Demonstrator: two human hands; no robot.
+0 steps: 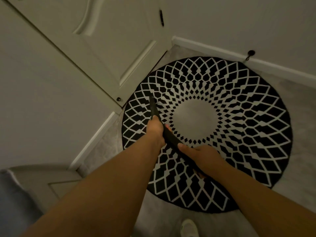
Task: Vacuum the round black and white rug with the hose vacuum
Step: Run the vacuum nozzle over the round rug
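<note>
The round black and white rug (230, 127) lies on the pale floor in a corner, with a plain white centre. A black vacuum hose nozzle (153, 108) slants across the rug's left part, its tip resting on the pattern near the left edge. My left hand (154, 131) grips the nozzle further forward, thumb along the top. Lower down the tube, my right hand (200, 154) is closed around it. The rest of the hose is hidden beneath my right forearm.
A white panelled door (109, 48) stands just left of the rug, with white skirting (222, 52) along the walls. A black doorstop (251, 53) sits at the far wall. A white shoe (189, 227) shows at the bottom edge, and a white cabinet (42, 182) at the lower left.
</note>
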